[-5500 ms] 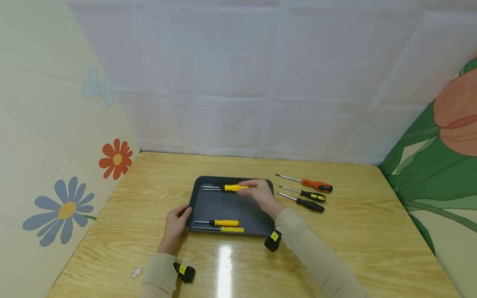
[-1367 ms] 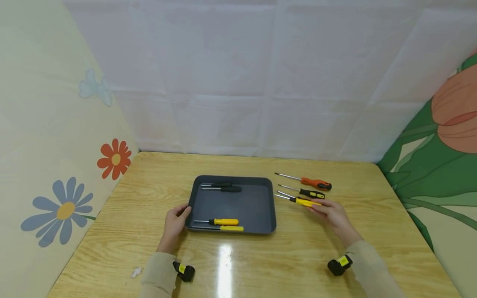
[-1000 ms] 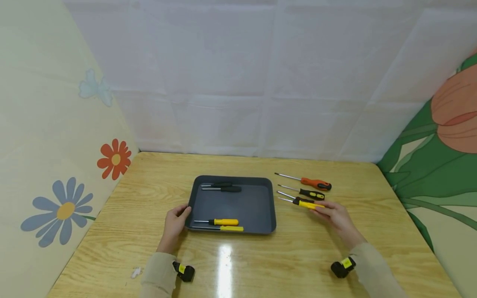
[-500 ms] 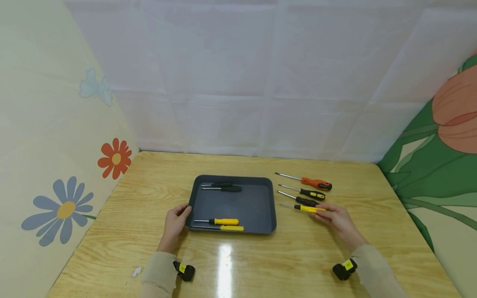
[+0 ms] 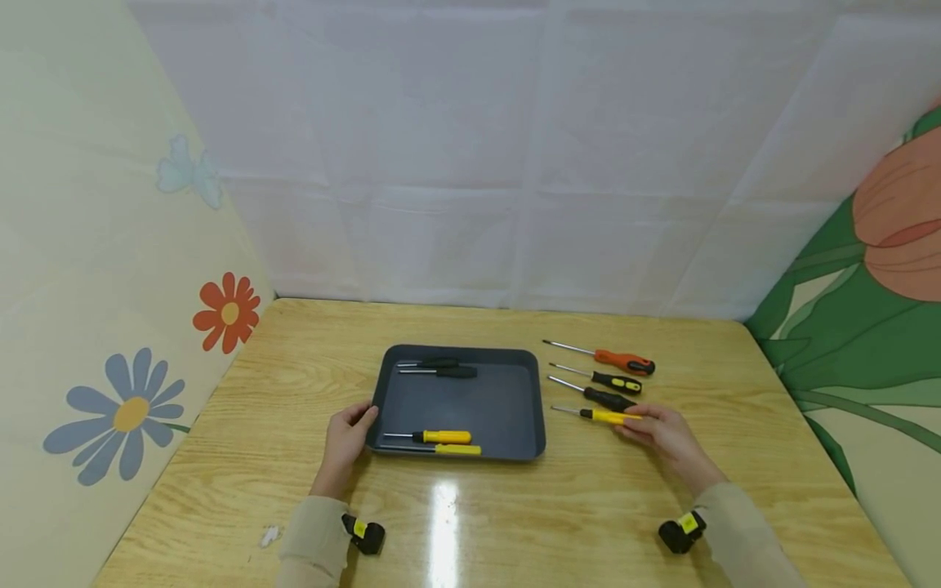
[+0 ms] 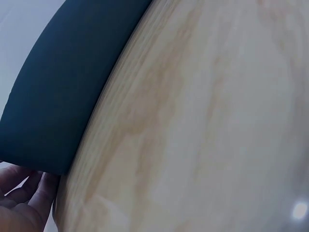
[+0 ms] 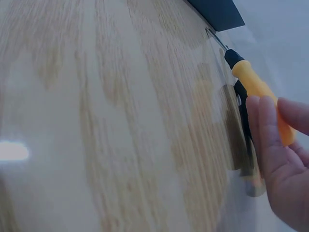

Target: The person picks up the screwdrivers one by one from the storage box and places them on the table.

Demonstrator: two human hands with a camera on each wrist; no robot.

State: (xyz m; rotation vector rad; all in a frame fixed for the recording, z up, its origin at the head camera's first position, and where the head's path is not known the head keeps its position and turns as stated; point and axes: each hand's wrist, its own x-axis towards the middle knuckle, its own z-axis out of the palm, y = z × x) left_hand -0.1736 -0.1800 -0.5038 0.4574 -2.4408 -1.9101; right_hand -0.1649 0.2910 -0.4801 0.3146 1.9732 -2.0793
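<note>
My right hand (image 5: 665, 437) pinches the handle of a yellow screwdriver (image 5: 606, 416) between thumb and fingers, right of the tray. In the right wrist view the yellow screwdriver (image 7: 253, 82) slants with its tip low by the table. Just beyond it lie a black screwdriver (image 5: 608, 399), a black-and-yellow screwdriver (image 5: 616, 382) and an orange screwdriver (image 5: 623, 362), roughly parallel. My left hand (image 5: 345, 441) holds the dark tray (image 5: 540, 408) at its left edge, thumb at the rim. In the left wrist view, fingers (image 6: 43, 193) of that hand touch the tray's corner.
Two black-handled screwdrivers (image 5: 456, 372) lie at the tray's back. Along its front are a yellow-handled screwdriver (image 5: 446, 437) and a flatter yellow-handled tool (image 5: 457, 450). A small white patch (image 5: 269, 536) marks the table at front left. A white cloth backdrop (image 5: 470, 163) stands behind.
My right hand has carried the yellow screwdriver from the tray's back to the table on the right, then shifted it nearer me, uncovering the black screwdriver. My left hand has stayed at the tray.
</note>
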